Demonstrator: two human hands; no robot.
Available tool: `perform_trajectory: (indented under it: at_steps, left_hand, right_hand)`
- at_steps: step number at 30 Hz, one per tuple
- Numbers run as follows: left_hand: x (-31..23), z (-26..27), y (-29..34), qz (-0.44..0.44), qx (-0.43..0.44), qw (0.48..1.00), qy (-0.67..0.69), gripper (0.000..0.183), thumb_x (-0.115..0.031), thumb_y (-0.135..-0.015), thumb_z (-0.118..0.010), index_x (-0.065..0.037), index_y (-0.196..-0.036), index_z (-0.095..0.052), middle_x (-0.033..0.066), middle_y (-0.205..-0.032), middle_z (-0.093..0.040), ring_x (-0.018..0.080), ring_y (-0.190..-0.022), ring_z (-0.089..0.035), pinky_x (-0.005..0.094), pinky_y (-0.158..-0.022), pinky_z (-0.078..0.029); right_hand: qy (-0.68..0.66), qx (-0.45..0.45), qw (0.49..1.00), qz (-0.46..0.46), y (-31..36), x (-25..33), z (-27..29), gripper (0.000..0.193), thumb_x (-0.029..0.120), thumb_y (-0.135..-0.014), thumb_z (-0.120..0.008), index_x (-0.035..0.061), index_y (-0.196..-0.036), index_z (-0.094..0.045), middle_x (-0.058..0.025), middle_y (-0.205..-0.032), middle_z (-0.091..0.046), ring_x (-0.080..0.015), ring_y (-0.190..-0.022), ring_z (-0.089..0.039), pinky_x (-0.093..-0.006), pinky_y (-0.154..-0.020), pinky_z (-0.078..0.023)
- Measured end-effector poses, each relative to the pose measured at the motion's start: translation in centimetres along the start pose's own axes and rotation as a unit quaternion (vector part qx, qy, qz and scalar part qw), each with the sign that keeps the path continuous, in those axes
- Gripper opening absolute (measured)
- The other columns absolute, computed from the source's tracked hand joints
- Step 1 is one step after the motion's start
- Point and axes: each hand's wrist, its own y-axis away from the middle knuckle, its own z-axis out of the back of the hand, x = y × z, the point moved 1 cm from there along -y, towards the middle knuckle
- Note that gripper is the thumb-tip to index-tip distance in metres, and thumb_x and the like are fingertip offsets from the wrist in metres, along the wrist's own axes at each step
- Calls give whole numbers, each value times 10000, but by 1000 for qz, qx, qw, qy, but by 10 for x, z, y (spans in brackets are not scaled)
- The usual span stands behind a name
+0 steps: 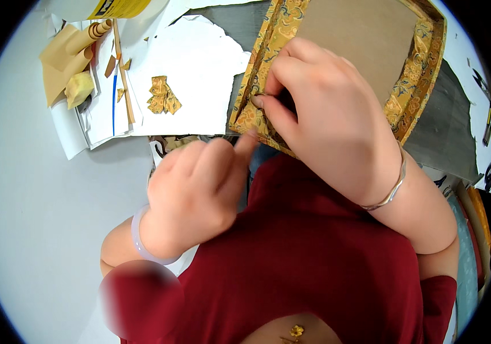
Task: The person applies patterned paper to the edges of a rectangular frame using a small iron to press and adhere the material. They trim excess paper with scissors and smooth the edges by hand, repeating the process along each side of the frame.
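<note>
White table (39, 189), both hands' fingers (262, 102) at brocade box (411, 86) corner.

Fabric-covered rectangular box frame (414, 77): golden yellow brocade, blue-green floral scrolls
Box's flat inner panel (354, 40): plain brown
Short-sleeved shirt (320, 258): deep red
Folded fabric scrap (163, 95): matching gold
Torn paper sheets (199, 69): white

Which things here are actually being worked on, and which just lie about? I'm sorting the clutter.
In hand: brocade-covered box, right hand pressing its fabric edge, left hand beside it.

Lying about: folded brocade scrap, white paper sheets, tan paper.
</note>
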Motion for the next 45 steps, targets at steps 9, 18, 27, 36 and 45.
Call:
perform_trajectory:
  at_steps: [9, 18, 27, 36, 45]
  left_hand:
    - [4, -2, -2, 7, 33, 999, 4, 372, -100, -789, -717, -78, -1137, -848, -12, -738, -376, 125, -613, -433, 272, -533, -341]
    - [5, -1, -8, 26, 66, 997, 6, 362, -96, -768, -758, -68, -1123, -820, 3, -766, -411, 136, -630, -469, 288, -520, -366]
    - [13, -3, -10, 62, 102, 989, 89, 423, -76, -782, -755, -58, -1204, -785, 27, -772, -422, 165, -627, -516, 321, -525, -432]
    - [18, -6, 4, 43, 46, 997, 37, 487, -96, -733, -745, -84, -1211, -839, 12, -771, -350, 147, -616, -466, 293, -515, -387]
    - [16, 0, -9, 45, 61, 994, 77, 430, 0, -721, -875, -2, -1146, -814, 31, -715, -392, 180, -561, -463, 341, -497, -377]
  right_hand:
    - [17, 5, 1000, -7, -2, -1, -5, 195, 41, -806, -830, 34, -850, -641, -98, -911, -610, -342, -868, -640, -442, -791, -519]
    - [21, 32, 999, -30, -3, 2, -3, 219, 73, -790, -855, 50, -843, -644, -79, -937, -617, -316, -906, -648, -433, -827, -510]
    - [4, 26, 999, -24, -2, -1, -2, 216, 81, -782, -861, 59, -838, -653, -71, -962, -641, -317, -904, -645, -422, -822, -508]
    - [12, 14, 1000, -11, 0, -2, -6, 197, 65, -800, -828, 53, -889, -653, -67, -995, -640, -315, -907, -640, -421, -835, -509]
    - [12, 40, 999, -30, -2, -1, -4, 206, 59, -792, -820, 51, -883, -635, -74, -999, -638, -320, -899, -635, -424, -817, -499]
